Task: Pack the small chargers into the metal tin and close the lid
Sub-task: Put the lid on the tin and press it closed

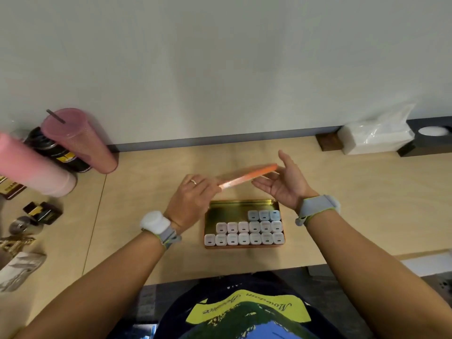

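Note:
An open gold metal tin [234, 208] lies on the wooden table in front of me. Several small white chargers [244, 234] stand packed in rows along its near side, and three fill its right middle; the far left part is bare. The orange lid [247, 177] is blurred and tilted in the air above the tin's far edge. My left hand [190, 200] grips the lid's left end. My right hand [285, 184] has its fingers spread under the lid's right end, palm up, touching it.
Two pink tumblers [78, 140] and a dark can [52, 149] lean at the far left, with small boxes and clutter [41, 212] below them. A white tissue pack [376, 138] and a black tray [430, 140] sit at the back right by the wall.

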### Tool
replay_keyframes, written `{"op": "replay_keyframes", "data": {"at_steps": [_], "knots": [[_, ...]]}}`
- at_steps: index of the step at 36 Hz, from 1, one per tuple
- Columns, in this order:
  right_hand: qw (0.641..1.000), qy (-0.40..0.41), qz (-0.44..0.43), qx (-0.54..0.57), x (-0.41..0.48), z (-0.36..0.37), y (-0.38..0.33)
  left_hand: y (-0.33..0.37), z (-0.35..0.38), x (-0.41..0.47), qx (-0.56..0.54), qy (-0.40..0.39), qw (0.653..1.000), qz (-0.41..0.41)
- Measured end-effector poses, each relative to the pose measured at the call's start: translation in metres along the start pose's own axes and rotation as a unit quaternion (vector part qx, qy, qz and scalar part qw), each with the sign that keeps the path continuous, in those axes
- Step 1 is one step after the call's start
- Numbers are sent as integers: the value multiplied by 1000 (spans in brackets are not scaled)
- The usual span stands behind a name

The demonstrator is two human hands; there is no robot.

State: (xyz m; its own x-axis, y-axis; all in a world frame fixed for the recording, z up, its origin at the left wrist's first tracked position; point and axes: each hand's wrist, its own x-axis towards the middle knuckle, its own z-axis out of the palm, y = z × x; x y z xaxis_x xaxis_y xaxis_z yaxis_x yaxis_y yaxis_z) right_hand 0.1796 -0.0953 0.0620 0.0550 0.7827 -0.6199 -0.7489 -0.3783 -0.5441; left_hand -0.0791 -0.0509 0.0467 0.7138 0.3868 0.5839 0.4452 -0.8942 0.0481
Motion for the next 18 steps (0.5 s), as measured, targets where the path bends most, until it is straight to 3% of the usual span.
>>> {"op": "replay_keyframes", "data": {"at_steps": [2,4,6,8,11,14,16,18], "knots": [[1000,11,-9,-14,-5,-9,1,6,6,1,-8,24,998,60],[1000,8,-21,-18,-8,-19,6,7,12,1,-27,20,997,66],[999,-11,-41,-31,-13,-29,11,5,18,-5,-48,-43,998,16],[998,-26,-51,-31,-17,-37,18,2,22,-16,-97,-144,981,-84],[998,-41,-52,-20,-22,-46,38,-3,30,-31,-175,-156,935,-266],[996,-62,-49,-44,-27,-55,61,-7,36,-39,-250,-125,855,-437],[996,-55,-43,-59,-31,-60,72,-4,37,-45,-302,-122,800,-504],[996,-27,-45,-67,-34,-62,79,0,37,-52,-337,-133,772,-522]]}}
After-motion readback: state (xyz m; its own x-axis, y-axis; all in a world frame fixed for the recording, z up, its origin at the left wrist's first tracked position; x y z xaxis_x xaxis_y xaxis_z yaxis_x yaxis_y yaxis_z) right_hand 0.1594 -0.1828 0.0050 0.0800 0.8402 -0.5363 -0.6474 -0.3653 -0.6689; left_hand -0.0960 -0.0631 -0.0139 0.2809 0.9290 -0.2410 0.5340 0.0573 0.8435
